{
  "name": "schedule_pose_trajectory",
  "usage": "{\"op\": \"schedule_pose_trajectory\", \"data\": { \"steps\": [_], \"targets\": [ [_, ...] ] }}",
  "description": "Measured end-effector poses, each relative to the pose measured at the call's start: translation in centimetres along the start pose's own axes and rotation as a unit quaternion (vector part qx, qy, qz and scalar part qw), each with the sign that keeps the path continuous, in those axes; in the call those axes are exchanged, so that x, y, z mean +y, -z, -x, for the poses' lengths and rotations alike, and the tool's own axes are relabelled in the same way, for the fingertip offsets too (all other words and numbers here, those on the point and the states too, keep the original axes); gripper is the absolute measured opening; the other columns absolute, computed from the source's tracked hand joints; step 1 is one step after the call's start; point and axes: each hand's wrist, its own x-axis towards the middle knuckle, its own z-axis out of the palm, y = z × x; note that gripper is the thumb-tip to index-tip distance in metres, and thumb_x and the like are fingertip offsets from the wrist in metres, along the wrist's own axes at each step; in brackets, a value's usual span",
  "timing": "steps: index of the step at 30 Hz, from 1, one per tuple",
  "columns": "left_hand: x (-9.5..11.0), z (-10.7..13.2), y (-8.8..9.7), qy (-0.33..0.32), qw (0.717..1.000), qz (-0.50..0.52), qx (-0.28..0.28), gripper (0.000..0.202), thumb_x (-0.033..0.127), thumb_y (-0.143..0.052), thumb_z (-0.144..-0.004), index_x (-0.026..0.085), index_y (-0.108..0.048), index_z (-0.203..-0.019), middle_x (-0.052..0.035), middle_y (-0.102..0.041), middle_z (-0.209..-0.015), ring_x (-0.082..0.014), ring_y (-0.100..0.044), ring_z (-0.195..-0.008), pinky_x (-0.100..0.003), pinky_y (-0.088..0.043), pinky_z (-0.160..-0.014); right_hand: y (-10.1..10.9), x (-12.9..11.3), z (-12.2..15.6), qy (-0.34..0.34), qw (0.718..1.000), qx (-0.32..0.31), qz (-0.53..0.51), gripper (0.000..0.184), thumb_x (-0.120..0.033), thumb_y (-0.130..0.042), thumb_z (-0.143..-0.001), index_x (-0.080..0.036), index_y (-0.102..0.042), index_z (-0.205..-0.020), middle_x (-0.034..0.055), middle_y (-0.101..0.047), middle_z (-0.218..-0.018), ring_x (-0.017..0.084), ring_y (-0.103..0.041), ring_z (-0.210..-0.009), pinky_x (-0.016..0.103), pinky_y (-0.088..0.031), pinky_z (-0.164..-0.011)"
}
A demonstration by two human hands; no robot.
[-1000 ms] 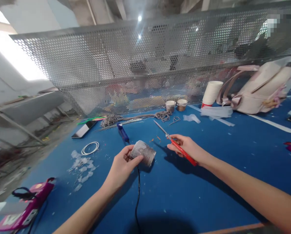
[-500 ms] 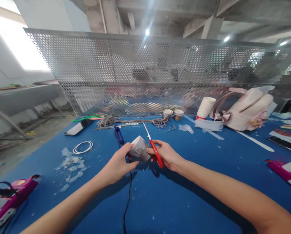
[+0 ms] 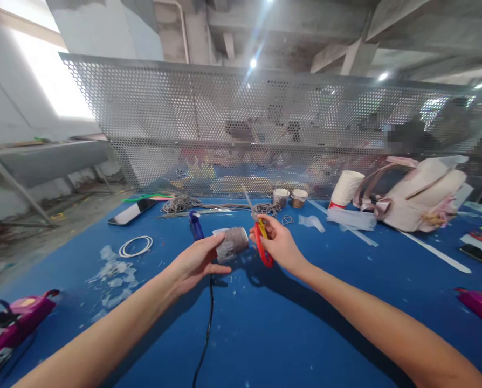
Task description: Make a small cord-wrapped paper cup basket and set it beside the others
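Note:
My left hand (image 3: 202,261) grips a small cup wrapped in grey cord (image 3: 233,243), thumb and fingers around its pale left end. The cup lies on its side in the air above the blue table. Closed around the red and yellow handles of a pair of scissors (image 3: 262,242) is my right hand (image 3: 279,243), just right of the cup. The scissor blades point up and away from me. Behind the cup a blue glue gun (image 3: 195,225) rests on the table, and a black cable (image 3: 209,328) runs from near it toward me.
Bundles of grey cord (image 3: 180,203) and two small cups (image 3: 298,198) line the back. A stack of paper cups (image 3: 346,188) and a pink backpack (image 3: 419,194) stand right. Left are a phone (image 3: 131,212), a white ring (image 3: 136,246), scraps (image 3: 114,272) and a magenta power strip (image 3: 20,326).
The cup has turned so that its grey cord-wrapped side shows more. My right hand with the scissors has shifted slightly up and away from the cup. The camera view has shifted a little.

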Motion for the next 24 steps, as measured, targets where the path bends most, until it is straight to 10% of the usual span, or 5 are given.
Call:
{"op": "schedule_pose_trajectory", "data": {
  "steps": [12,24],
  "targets": [
    [-1.5,-0.2,-0.8,-0.111,0.943,0.283,0.138,0.019,-0.003,-0.05,-0.077,0.011,-0.062,-0.078,-0.0057,-0.068,-0.075,-0.013,-0.065,-0.065,-0.027,-0.06,-0.065,0.6,2.4,3.9,-0.012,0.98,-0.085,0.178,0.053,-0.036,-0.066,-0.073,-0.018,-0.05,-0.12,0.0005,-0.058,-0.08,0.013,-0.054,-0.064,0.027,-0.049,-0.063],
    [-2.9,1.2,-1.2,-0.113,0.944,0.281,0.132,0.016,0.001,-0.061,-0.072,0.017,-0.06,-0.074,-0.0005,-0.067,-0.075,-0.0107,-0.064,-0.068,-0.019,-0.055,-0.061,-0.5,4.2,5.3,0.203,0.92,-0.047,0.333,0.049,-0.029,-0.06,-0.08,-0.017,-0.047,-0.125,0.0099,-0.064,-0.09,0.022,-0.062,-0.077,0.036,-0.054,-0.071]
  ]
}}
